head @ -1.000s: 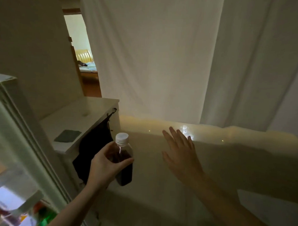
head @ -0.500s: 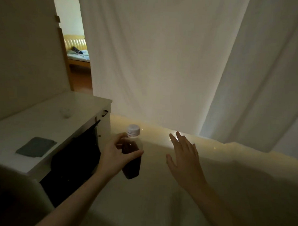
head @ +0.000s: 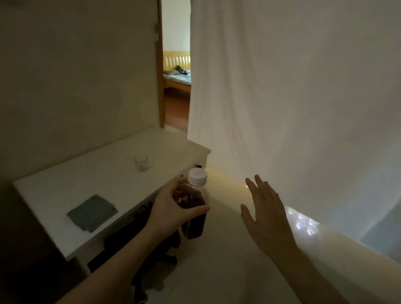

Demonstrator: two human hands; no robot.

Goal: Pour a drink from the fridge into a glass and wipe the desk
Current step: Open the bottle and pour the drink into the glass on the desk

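Bottle of dark drink (head: 194, 210): capped, upright, gripped by left hand (head: 172, 211) beside desk (head: 57, 183). Right hand (head: 264, 213): spread, empty. Glass (head: 142, 162): on desk, unfilled. Grey cloth (head: 92, 212): unused. Pending: uncap, pour, wipe.

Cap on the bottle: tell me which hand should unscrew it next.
Right. The left hand already grips the bottle round its body, and the cap is still on. The right hand hovers open and empty beside it.
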